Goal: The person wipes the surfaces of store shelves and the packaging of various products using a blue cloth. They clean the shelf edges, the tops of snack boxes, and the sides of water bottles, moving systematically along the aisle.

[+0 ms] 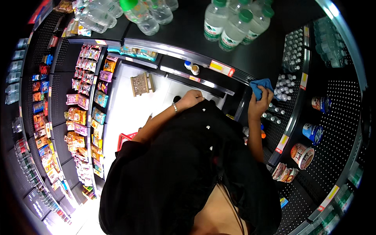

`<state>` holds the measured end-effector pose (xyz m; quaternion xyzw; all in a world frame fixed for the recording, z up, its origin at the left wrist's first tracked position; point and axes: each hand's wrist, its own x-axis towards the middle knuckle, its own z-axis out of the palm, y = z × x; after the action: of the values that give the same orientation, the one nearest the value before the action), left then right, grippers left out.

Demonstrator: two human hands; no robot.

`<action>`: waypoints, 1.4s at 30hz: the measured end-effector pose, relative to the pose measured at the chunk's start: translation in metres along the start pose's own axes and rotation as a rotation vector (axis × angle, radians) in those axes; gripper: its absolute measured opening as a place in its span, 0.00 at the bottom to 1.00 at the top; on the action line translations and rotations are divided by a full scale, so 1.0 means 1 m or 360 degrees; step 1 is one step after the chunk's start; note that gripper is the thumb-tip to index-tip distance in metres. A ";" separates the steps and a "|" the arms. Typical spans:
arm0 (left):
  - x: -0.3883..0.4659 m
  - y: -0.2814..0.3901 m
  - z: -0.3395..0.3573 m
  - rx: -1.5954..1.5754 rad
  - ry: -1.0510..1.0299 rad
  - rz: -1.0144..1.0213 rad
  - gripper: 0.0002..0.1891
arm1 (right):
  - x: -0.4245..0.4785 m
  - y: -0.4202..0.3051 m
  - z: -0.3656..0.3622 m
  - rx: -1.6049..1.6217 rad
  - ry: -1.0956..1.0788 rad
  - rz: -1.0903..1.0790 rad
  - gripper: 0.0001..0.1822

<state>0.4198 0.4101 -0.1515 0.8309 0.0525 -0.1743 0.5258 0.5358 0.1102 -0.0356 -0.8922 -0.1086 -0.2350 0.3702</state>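
Observation:
My right hand grips a folded blue cloth at the right end of the upper black shelf. The cloth meets the shelf's front rail at the corner, close to small bottles with pale caps. In front of my black shirt is my left hand, its fingers curled in and nothing visible in them. A light band circles that wrist. Ahead of me, green-capped water bottles stand on the upper shelf. Below it, two small bottles rest on a lower shelf.
Packaged snacks fill the left shelving. A brown slatted stool or crate sits on the white floor, and a red basket shows beside my left arm. Cup noodles stand on the right shelving. More clear bottles lie at upper left.

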 end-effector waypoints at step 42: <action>-0.245 -0.269 -0.041 0.0363 0.0365 -0.1133 0.18 | 0.024 -0.234 0.205 0.0279 -0.0734 -0.0754 0.14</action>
<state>0.1274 0.5893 -0.2814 0.8279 0.3762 -0.2565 0.3274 0.5398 0.4207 -0.0073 -0.8366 -0.4134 -0.0963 0.3463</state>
